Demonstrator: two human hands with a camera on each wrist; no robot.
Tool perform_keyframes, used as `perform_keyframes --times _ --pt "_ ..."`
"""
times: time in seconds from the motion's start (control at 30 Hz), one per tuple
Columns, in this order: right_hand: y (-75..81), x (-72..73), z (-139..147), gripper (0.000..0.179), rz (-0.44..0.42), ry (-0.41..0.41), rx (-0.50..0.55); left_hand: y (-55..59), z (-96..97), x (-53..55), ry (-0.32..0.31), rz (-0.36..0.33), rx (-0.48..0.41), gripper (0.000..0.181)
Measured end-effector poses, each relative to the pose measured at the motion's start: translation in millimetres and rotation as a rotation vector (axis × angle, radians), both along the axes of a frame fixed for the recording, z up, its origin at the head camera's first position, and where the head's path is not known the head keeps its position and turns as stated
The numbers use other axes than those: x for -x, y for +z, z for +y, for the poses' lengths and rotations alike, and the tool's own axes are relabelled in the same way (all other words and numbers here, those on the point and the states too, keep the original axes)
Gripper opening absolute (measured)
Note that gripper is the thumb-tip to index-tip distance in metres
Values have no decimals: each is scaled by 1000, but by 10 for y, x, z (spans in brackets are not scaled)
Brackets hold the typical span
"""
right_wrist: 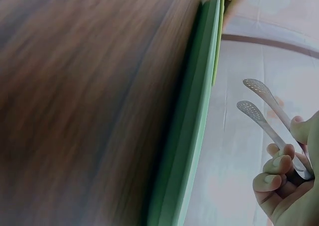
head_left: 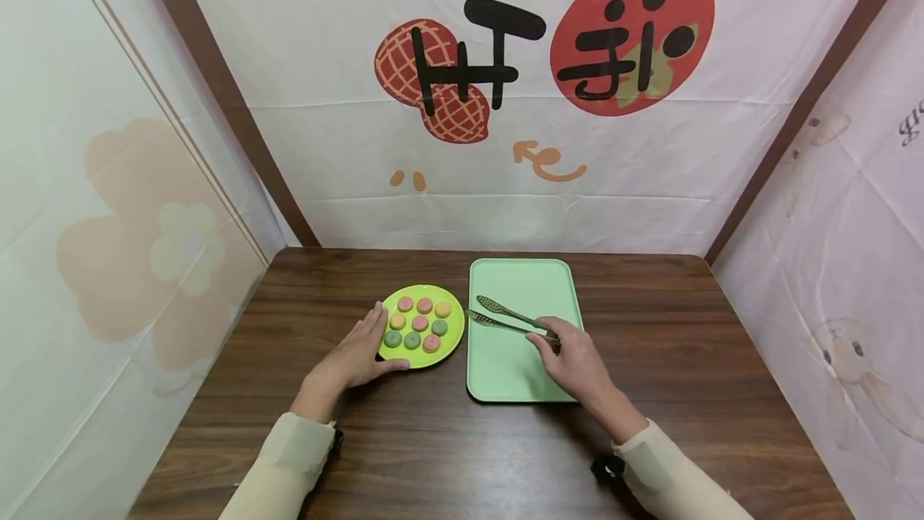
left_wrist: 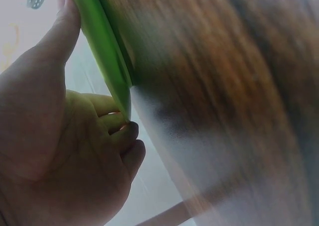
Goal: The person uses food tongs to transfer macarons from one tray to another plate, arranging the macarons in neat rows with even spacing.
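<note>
A yellow-green round plate [head_left: 455, 337] holds several small macarons [head_left: 420, 323] in pink, yellow and green. At its left side, my left hand [head_left: 357, 351] touches the rim, thumb spread along the near edge and fingers along the far left. The left wrist view shows that thumb and the fingertips against the plate's edge [left_wrist: 102, 47]. My right hand [head_left: 575, 359] grips metal tongs [head_left: 492, 306] over a light green tray [head_left: 505, 371]. The tongs' perforated tips stand apart, hold nothing and point left toward the plate. In the right wrist view, thumb and fingers hold the tongs [right_wrist: 269, 129].
Plate and tray sit side by side on a dark wooden table [head_left: 404, 440], a narrow gap between them. Printed white curtains [head_left: 346, 143] rise behind the table and on both sides. Brown posts [head_left: 224, 87] frame the back curtain.
</note>
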State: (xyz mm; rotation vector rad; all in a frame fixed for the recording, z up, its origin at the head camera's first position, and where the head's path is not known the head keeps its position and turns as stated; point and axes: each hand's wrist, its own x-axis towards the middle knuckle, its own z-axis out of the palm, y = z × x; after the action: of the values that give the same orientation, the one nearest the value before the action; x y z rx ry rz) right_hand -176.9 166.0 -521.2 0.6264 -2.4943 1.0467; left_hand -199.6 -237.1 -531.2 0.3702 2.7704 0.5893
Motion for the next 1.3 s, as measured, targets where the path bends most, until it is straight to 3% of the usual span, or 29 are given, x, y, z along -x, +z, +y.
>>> perform_keyframes --times 0.8,1.3 --pt "-98 -87 787 19 11 -232 16 14 12 -14 -4 7 -2 118" --pt "-107 -120 1080 24 -8 -330 -6 -5 8 -8 -10 20 0 118"
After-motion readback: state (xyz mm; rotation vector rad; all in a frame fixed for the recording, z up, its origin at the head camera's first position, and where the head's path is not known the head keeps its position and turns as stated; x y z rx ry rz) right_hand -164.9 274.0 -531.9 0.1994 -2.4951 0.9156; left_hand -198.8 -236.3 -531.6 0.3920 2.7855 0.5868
